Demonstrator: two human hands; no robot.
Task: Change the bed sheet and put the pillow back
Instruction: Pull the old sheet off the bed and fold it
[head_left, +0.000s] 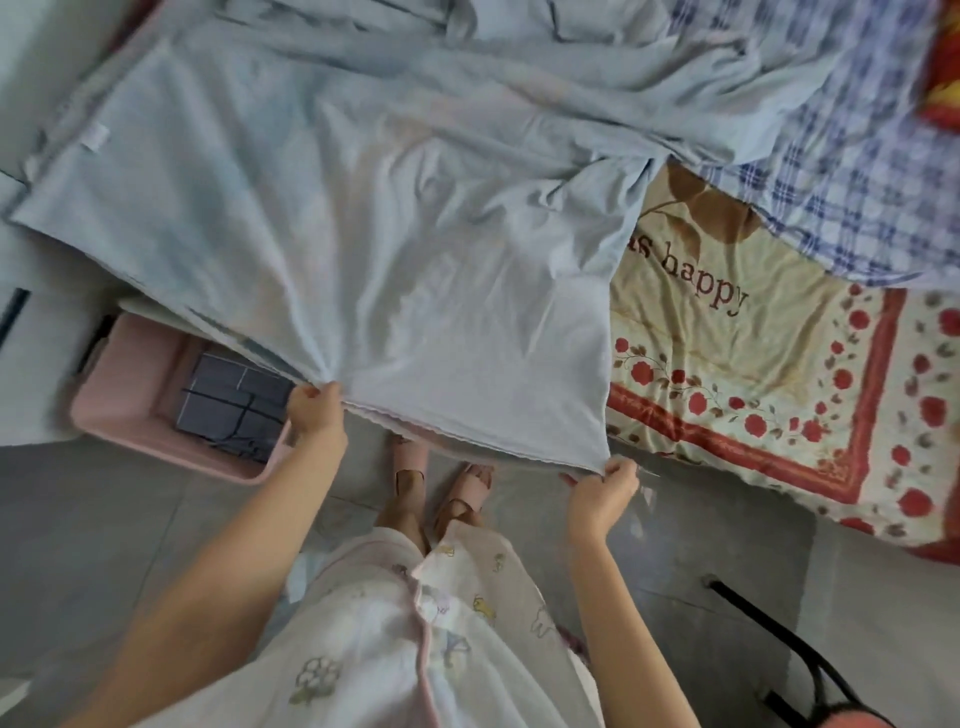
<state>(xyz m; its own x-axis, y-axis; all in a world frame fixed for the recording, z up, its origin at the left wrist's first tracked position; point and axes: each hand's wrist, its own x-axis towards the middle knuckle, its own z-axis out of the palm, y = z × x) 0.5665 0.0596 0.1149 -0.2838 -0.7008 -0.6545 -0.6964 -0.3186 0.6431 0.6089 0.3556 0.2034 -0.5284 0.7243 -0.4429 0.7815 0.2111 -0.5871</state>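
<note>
A pale blue bed sheet (374, 249) lies rumpled over the left part of the bed, its near edge hanging off the side, creases fanning from two bunched points.

Both bare arms reach forward; the left hand (316, 415) pinches with curled fingers; the right hand (602, 492) grips, farther right.

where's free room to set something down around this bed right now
The flowered cover is bare right of the blue sheet, below the plaid cloth. The grey floor below the pink bin is free. Crowded: the bin holds a dark bundle, and the left hand and right hand grip the sheet's edge above the feet.
</note>
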